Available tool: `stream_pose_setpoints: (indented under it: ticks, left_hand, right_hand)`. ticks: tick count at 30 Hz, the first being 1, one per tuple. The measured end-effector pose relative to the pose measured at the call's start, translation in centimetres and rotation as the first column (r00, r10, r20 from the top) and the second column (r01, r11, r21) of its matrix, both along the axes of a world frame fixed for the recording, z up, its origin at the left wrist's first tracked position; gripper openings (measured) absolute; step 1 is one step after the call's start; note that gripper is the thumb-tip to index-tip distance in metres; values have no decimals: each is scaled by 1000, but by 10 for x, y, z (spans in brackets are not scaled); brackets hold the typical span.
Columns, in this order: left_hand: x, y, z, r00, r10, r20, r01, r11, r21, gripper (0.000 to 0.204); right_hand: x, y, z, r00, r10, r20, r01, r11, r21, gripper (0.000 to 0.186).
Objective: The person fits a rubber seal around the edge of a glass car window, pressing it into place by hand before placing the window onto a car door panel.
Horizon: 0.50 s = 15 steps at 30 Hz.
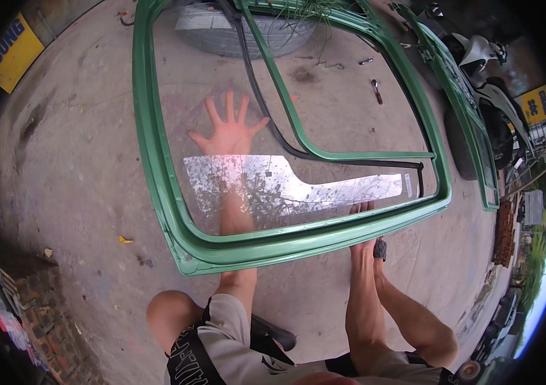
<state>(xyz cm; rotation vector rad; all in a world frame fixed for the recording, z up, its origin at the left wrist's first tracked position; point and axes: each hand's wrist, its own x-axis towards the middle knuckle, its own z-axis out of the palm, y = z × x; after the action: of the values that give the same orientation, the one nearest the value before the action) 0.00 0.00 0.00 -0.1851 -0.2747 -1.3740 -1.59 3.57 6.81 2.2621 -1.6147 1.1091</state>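
Note:
A green metal vehicle door frame with a clear window pane is tilted up in front of me. My left arm passes behind its near rail. Seen through the pane, my left hand is spread wide, palm toward the glass; whether it touches cannot be told. My right hand holds the near rail from beneath, right of the middle. Its fingertips show through the glass above the rail, while the rail hides the rest. A black rubber strip curves loosely across the opening beside a green divider bar.
Under the frame's far end lies a grey tyre with a plant in it. A ratchet and a socket lie on the concrete. Another green frame stands at right near motorbikes. A brick stack is at left.

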Motion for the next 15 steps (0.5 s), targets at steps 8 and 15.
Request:
stream_pose_setpoints:
  ticks: [8,15]
  left_hand:
    - [-35,58,-41,988,-41,-148,35,998,-44,100]
    - [-78,87,-18,996,-5,-94,1,999,-45,101]
  right_hand:
    - [-299,180,1,-479,-487,730,-323,871,369,25]
    - [-471,240,-144,-417,-373,829,-292,919,266,52]
